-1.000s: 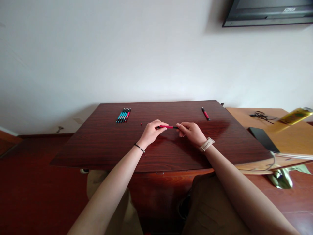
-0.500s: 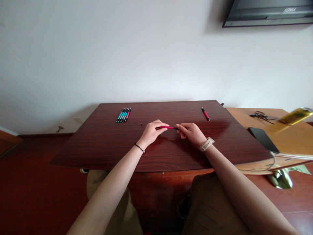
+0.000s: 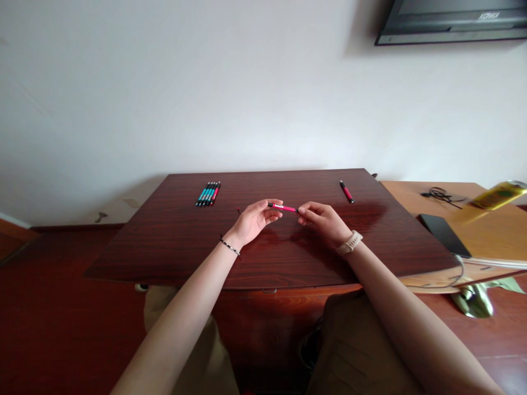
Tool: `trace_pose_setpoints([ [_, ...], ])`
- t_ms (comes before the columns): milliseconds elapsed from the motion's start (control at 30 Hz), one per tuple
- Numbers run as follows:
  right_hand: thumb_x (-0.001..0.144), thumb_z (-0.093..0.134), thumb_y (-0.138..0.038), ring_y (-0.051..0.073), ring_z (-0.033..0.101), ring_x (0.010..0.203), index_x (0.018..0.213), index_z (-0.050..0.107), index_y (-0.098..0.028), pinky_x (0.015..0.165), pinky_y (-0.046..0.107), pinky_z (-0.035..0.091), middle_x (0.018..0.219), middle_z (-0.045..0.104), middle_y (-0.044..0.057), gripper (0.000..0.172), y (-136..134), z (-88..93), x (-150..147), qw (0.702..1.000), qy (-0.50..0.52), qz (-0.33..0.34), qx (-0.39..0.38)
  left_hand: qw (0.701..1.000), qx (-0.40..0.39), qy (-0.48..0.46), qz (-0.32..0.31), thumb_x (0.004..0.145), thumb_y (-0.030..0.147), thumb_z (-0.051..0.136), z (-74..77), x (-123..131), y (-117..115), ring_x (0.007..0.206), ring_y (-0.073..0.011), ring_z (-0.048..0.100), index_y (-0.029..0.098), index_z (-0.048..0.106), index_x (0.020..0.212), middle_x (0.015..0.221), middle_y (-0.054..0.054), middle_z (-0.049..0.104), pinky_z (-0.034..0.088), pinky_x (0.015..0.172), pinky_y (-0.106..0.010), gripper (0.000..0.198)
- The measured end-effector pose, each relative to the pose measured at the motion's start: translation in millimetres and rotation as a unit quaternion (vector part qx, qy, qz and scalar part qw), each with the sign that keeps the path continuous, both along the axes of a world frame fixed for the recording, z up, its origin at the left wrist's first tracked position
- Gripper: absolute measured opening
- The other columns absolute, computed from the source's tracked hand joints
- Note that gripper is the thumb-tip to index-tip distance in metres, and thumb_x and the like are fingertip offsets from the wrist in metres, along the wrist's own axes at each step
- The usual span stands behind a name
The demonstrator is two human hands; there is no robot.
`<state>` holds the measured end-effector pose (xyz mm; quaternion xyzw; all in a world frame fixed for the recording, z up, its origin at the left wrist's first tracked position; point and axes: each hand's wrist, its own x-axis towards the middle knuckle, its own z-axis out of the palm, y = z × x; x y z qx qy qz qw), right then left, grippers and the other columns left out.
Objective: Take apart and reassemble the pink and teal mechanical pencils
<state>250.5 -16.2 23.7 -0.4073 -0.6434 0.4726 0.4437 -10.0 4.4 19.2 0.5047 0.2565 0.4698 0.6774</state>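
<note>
A red and black pen (image 3: 282,207) is held level a little above the dark wooden table (image 3: 173,241), near its middle. My left hand (image 3: 254,219) pinches the pen's left end, palm turned up. The right end is pinched by the fingertips of my right hand (image 3: 321,220), which wears a pale wristwatch. A tiny red piece (image 3: 238,209) lies on the table just left of my left hand.
Several teal and red pens (image 3: 208,193) lie side by side at the back left. One red pen (image 3: 346,191) lies at the back right. A lighter desk on the right holds a black phone (image 3: 443,234), cables (image 3: 440,195) and a yellow object (image 3: 499,193).
Both hands have lifted the pen slightly off the table. My left hand has turned palm up and its fingers have loosened along the pen.
</note>
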Motion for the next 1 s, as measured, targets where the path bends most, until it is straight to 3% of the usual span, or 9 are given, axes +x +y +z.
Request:
trace_pose_setpoints([
  [200, 0.091, 0.077, -0.065, 0.017, 0.064, 0.075, 0.092, 0.076, -0.02, 0.075, 0.031, 0.051, 0.083, 0.077, 0.005, 0.045, 0, -4.8, 1, 1.0, 0.017, 0.013, -0.015, 0.997, -0.042, -0.066, -0.019, 0.092, 0.039, 0.08, 0.1, -1, -1, 0.1, -0.0201, 0.078, 0.015, 0.084, 0.109, 0.123, -0.012, 0.08, 0.062, 0.092, -0.028, 0.029],
  [367, 0.089, 0.079, -0.063, 0.017, 0.063, 0.075, 0.091, 0.077, -0.02, 0.075, 0.03, 0.05, 0.081, 0.076, 0.004, 0.043, 1, -8.5, 1, 0.999, 0.036, 0.001, -0.022, 0.998, -0.032, -0.044, -0.014, 0.091, 0.041, 0.081, -2.6, -1, 1, 0.102, -0.0218, 0.077, 0.017, 0.084, 0.109, 0.124, -0.012, 0.079, 0.061, 0.093, -0.03, 0.031],
  [467, 0.086, 0.083, -0.06, 0.016, 0.062, 0.074, 0.094, 0.078, -0.021, 0.073, 0.03, 0.05, 0.082, 0.075, 0.003, 0.041, 3, -7.9, 0, 0.995, 0.088, -0.042, -0.029, 0.999, 0.022, 0.006, 0.035, 0.094, 0.047, 0.075, -4.5, -3, 4, 0.1, -0.0231, 0.077, 0.019, 0.082, 0.116, 0.12, -0.012, 0.079, 0.06, 0.089, -0.034, 0.036],
  [533, 0.083, 0.087, -0.056, 0.015, 0.062, 0.075, 0.097, 0.078, -0.022, 0.071, 0.029, 0.049, 0.086, 0.074, 0.002, 0.038, 4, -6.7, 1, 0.99, 0.123, -0.071, -0.02, 0.984, 0.108, 0.082, 0.113, 0.098, 0.047, 0.069, -4.8, -8, 7, 0.097, -0.0232, 0.075, 0.019, 0.081, 0.114, 0.113, -0.011, 0.079, 0.058, 0.086, -0.034, 0.034],
  [600, 0.081, 0.09, -0.052, 0.015, 0.061, 0.076, 0.1, 0.078, -0.023, 0.07, 0.028, 0.049, 0.09, 0.074, 0.002, 0.037, 5, -5.1, 1, 0.986, 0.139, -0.093, -0.001, 0.932, 0.213, 0.19, 0.221, 0.1, 0.041, 0.065, -4.0, -15, 10, 0.098, -0.0237, 0.072, 0.02, 0.08, 0.108, 0.108, -0.01, 0.077, 0.056, 0.087, -0.036, 0.027],
  [667, 0.079, 0.091, -0.05, 0.014, 0.06, 0.076, 0.097, 0.077, -0.024, 0.069, 0.028, 0.05, 0.095, 0.074, 0.002, 0.035, 5, -2.9, 1, 0.983, 0.146, -0.11, 0.019, 0.846, 0.289, 0.307, 0.326, 0.1, 0.029, 0.061, -3.2, -25, 14, 0.104, -0.0256, 0.068, 0.021, 0.079, 0.105, 0.108, -0.01, 0.076, 0.053, 0.095, -0.04, 0.02],
  [800, 0.083, 0.087, -0.052, 0.014, 0.058, 0.074, 0.091, 0.074, -0.023, 0.069, 0.029, 0.051, 0.1, 0.074, 0.004, 0.033, 3, 2.7, 2, 0.974, 0.137, -0.158, 0.082, 0.687, 0.286, 0.5, 0.442, 0.091, 0.01, 0.06, -6.3, -42, 20, 0.12, -0.0328, 0.06, 0.022, 0.077, 0.112, 0.118, -0.012, 0.071, 0.046, 0.109, -0.05, 0.03],
  [900, 0.088, 0.083, -0.054, 0.016, 0.059, 0.076, 0.096, 0.076, -0.023, 0.07, 0.03, 0.051, 0.094, 0.073, 0.003, 0.032, 1, 6.0, 1, 0.969, 0.102, -0.187, 0.128, 0.634, 0.223, 0.588, 0.45, 0.089, 0.012, 0.064, -13.3, -49, 23, 0.125, -0.0381, 0.056, 0.023, 0.077, 0.116, 0.127, -0.015, 0.065, 0.047, 0.105, -0.052, 0.032],
  [1000, 0.091, 0.081, -0.053, 0.015, 0.059, 0.076, 0.101, 0.076, -0.023, 0.068, 0.029, 0.051, 0.09, 0.071, 0.003, 0.033, 1, 6.6, -1, 0.966, 0.092, -0.199, 0.137, 0.626, 0.197, 0.626, 0.422, 0.093, 0.016, 0.064, -20.5, -52, 24, 0.121, -0.0381, 0.057, 0.021, 0.079, 0.112, 0.123, -0.018, 0.063, 0.049, 0.103, -0.051, 0.025],
])
